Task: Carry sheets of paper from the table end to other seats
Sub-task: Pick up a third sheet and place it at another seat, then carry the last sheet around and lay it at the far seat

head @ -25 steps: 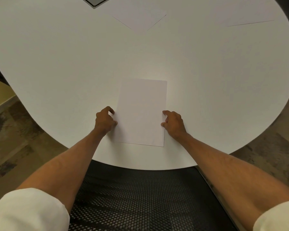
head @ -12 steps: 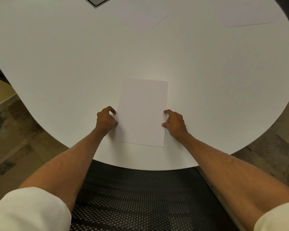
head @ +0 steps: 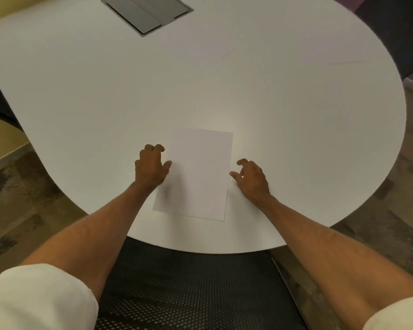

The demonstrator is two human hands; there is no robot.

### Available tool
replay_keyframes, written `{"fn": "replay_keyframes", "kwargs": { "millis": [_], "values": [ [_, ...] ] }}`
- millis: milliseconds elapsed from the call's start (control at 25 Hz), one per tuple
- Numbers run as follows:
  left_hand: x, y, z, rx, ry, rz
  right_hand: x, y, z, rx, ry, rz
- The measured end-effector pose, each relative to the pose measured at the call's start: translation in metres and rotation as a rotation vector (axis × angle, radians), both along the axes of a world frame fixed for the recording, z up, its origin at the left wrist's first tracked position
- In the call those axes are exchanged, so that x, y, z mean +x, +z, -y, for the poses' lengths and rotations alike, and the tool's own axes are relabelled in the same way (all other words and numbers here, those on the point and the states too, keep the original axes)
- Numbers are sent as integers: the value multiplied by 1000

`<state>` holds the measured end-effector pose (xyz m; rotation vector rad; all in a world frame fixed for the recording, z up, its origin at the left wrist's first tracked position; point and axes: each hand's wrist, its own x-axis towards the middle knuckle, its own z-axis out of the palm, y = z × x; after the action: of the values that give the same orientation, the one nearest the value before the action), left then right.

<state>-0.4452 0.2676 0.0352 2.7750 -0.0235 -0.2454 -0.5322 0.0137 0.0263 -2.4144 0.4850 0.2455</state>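
White rounded worktop (head: 296, 129); grey hatch (head: 147, 11) recessed at its far side. Black mesh chair (head: 191, 289) tucked against the near edge. One sheet of paper (head: 198, 172) lies flat near that edge, nothing obstructing it. Left hand (head: 150, 169), fingers curled, thumb touching the sheet's left edge. Right hand (head: 252, 178), fingers loosely spread, thumb at the right edge, holding nothing.

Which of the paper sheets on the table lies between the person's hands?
The near sheet, lying flat by the table's rounded end, flanked by the left hand and right hand. Two farther sheets show only faint edges.
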Motion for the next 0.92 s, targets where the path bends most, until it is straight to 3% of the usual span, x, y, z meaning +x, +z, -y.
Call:
{"fn": "replay_keyframes", "kwargs": {
  "millis": [200,280,400,720,920],
  "values": [
    [5,33,57,18,-16,34,14,28,44,-271,213,107],
    [3,44,97,62,-61,-35,20,38,70,-286,285,106],
    [-1,67,162,108,-126,4,31,57,116,-341,400,137],
    [-35,115,308,62,22,65,53,125,250,-398,596,190],
    [-36,131,354,13,113,54,70,141,285,-373,619,216]
  ]
}}
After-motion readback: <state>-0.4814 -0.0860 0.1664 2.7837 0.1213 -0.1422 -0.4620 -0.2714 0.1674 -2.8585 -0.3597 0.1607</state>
